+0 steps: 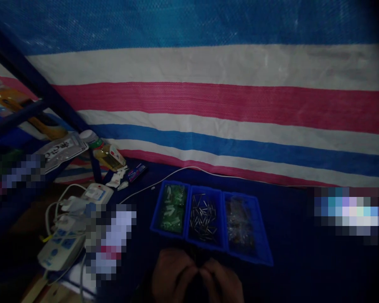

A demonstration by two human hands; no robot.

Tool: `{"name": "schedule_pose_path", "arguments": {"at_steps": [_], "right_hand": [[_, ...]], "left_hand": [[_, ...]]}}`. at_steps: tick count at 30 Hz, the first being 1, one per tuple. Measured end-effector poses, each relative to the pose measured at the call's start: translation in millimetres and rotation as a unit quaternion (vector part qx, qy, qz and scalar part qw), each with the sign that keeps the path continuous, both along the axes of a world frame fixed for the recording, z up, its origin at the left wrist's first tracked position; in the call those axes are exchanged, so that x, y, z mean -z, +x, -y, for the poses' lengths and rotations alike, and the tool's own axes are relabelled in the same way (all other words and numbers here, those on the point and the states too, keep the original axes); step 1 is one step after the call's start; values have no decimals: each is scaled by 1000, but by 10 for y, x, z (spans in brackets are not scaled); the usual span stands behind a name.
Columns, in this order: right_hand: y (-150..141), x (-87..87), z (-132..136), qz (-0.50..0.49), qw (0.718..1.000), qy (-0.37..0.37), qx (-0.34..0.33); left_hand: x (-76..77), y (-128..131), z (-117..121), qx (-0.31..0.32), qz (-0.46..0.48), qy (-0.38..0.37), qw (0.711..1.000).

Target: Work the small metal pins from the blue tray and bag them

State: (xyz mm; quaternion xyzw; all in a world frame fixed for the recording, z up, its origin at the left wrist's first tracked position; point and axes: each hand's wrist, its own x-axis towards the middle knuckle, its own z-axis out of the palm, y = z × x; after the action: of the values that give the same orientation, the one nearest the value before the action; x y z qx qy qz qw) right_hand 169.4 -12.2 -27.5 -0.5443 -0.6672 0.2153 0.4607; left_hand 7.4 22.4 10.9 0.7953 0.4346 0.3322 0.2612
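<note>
My left hand and my right hand sit close together at the bottom middle, fingertips meeting just in front of a row of blue plastic trays. Anything between the fingers is lost in shadow. The left tray holds green packets. Loose metal pins fill the middle tray. Clear bags of dark small parts lie in the right tray. Neither hand touches a tray.
A dark blue cloth covers the work surface, backed by a striped tarpaulin. A white cable runs behind the trays. At the left stand a white power strip with plugs, a bottle and a dark blue shelf frame.
</note>
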Motion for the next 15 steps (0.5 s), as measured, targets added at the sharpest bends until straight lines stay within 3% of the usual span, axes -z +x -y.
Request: {"name": "schedule_pose_path", "arguments": {"at_steps": [8,15], "right_hand": [[-21,-223,-108,-20,999,18,21],[31,-162,-28,-22,1000,7,15]], "left_hand": [[64,30,-13,-2,10,-41,999],[29,60,-49,15,40,-67,997]]}}
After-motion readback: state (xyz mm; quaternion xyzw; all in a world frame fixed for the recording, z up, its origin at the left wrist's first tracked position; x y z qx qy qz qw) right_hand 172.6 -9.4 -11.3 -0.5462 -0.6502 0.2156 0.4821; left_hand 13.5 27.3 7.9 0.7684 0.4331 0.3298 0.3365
